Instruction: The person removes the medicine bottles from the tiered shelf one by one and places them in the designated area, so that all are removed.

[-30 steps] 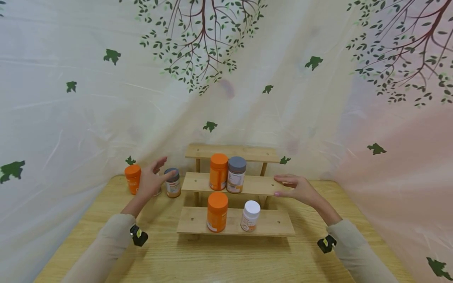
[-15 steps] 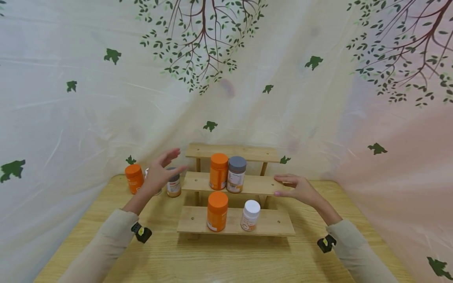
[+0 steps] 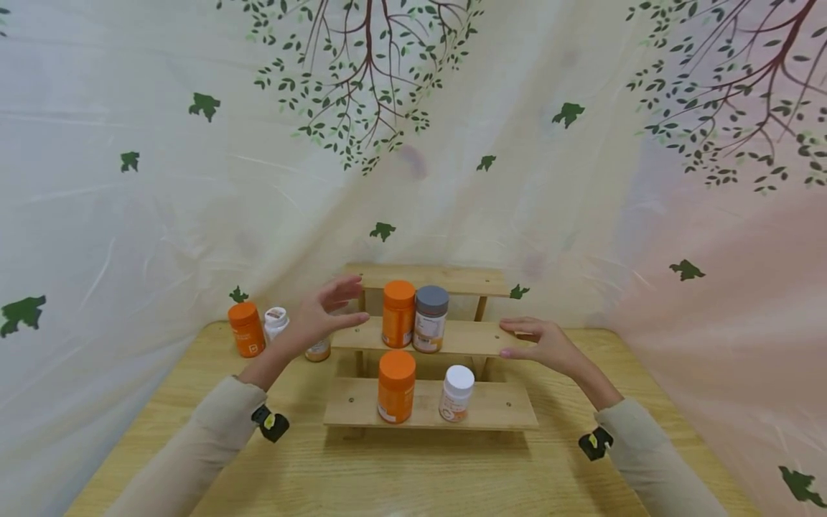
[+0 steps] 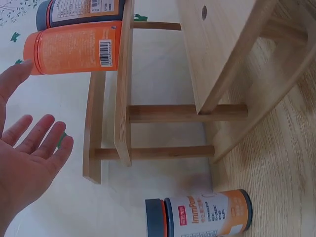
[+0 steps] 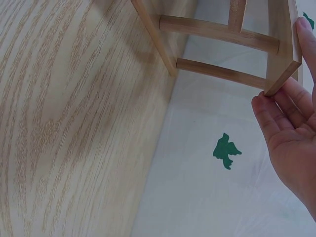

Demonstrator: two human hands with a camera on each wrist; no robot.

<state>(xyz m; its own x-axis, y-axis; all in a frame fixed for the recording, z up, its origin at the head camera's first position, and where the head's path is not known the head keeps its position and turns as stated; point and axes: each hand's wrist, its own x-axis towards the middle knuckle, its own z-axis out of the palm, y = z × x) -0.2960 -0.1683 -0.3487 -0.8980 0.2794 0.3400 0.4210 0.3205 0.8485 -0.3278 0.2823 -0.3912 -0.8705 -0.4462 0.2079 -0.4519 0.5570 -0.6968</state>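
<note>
A three-step wooden display stand (image 3: 362, 337) stands in the middle. On its middle step an orange jar (image 3: 397, 316) is beside a grey-lidded jar (image 3: 430, 323). The bottom step bears another orange jar (image 3: 396, 388) and a small white bottle (image 3: 457, 393). My left hand (image 3: 314, 322) hovers by the left end of the middle step, fingers spread and holding nothing. In the left wrist view its thumb is near the lid of the orange jar (image 4: 79, 48); contact is not plain. My right hand (image 3: 549, 348) grips the right end of the middle step between thumb and fingers.
Left of the stand on the wooden table (image 3: 413, 474) are an orange jar (image 3: 247, 332), a white bottle (image 3: 276, 322) and a dark-lidded jar (image 3: 318, 350), partly hidden by the left hand. A leaf-printed curtain (image 3: 161, 230) closes in the back and sides.
My left hand has moved right, from over the table jars to the stand's middle step, uncovering the white bottle. The right hand has stayed at the step's end.
</note>
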